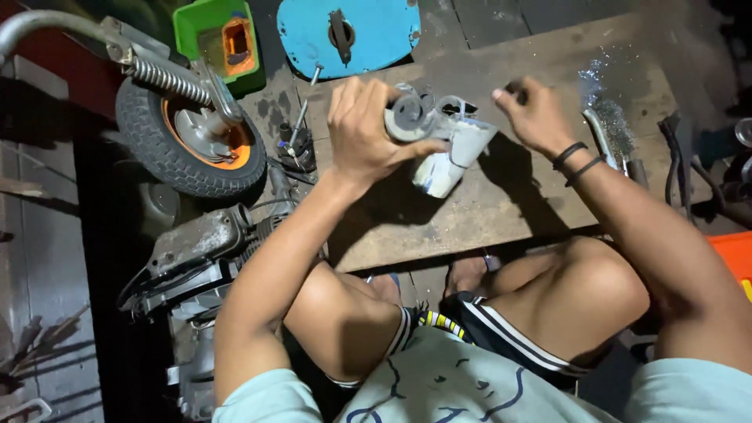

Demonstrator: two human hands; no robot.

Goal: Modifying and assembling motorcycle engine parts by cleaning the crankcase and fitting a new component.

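Grey metal part, a cylinder-ended casting with a paler body patched in blue, is held above the wooden counter, just ahead of the person's bent knees. Nearest the camera are a pale blue shirt and dark shorts with white stripes, with a foot showing below the counter's near edge. The left hand wraps the round end of the part, fingers curled over the top and the thumb pressed along its side. The right hand is just beside the part's other end, fingers pinched narrowly together on something small and dark; what it is cannot be made out. Two dark bands circle that wrist. To the left on the floor lies a greasy engine block, and beyond it a small wheel with an orange rim and a coil spring above it. Farther off sit a green tray and a blue cover plate. Metal shavings glitter on the counter's far right.
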